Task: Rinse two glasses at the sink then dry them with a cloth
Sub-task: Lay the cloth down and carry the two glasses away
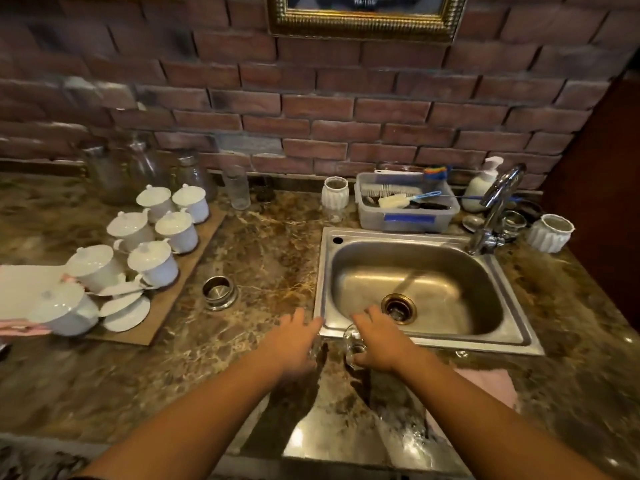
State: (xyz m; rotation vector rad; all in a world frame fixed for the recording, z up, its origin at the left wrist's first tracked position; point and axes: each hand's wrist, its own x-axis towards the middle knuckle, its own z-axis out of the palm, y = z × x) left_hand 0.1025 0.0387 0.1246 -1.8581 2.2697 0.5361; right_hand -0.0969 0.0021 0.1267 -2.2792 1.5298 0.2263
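Two clear glasses stand on the marble counter at the front left corner of the steel sink [429,235]. My right hand [375,342] is closed over one clear glass [351,341], which has a handle; its fingers point toward the drain. My left hand [291,344] hovers just to the left with fingers spread, over the second glass [316,348], which shows only faintly at the hand's right edge. A pink cloth [485,384] lies on the counter right of my right forearm. The chrome faucet [498,202] stands at the sink's back right; no water runs.
Lidded white cups and saucers [152,247] crowd a brown mat at left. A steel ring [219,292] sits in the counter. At the brick wall stand glass jars, a tall glass [237,188], white ribbed pots, a brush tub [405,206] and a soap pump [483,185].
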